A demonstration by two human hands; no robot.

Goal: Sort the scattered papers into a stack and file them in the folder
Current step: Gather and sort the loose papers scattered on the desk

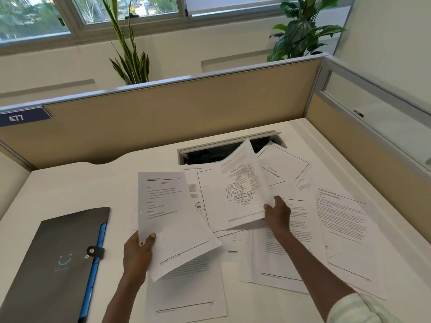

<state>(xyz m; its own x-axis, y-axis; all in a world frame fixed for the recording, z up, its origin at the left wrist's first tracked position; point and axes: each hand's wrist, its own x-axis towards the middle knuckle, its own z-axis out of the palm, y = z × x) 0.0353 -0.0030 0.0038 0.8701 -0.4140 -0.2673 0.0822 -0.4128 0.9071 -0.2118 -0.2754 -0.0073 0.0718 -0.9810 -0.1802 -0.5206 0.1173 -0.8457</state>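
Left hand [137, 250] pinches our stack [170, 220]; right hand [277, 213] grips a diagram sheet [240, 190] (lifted to add), folder [58, 264] shut at the table's left edge.

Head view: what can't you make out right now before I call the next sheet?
- Folder: lower end cut off by the frame's bottom edge.
- Sheets on the desk: overlaps hide the count.
- Print on the left hand sheet: too small to read.
- Diagram page in the right hand: box labels blurred.
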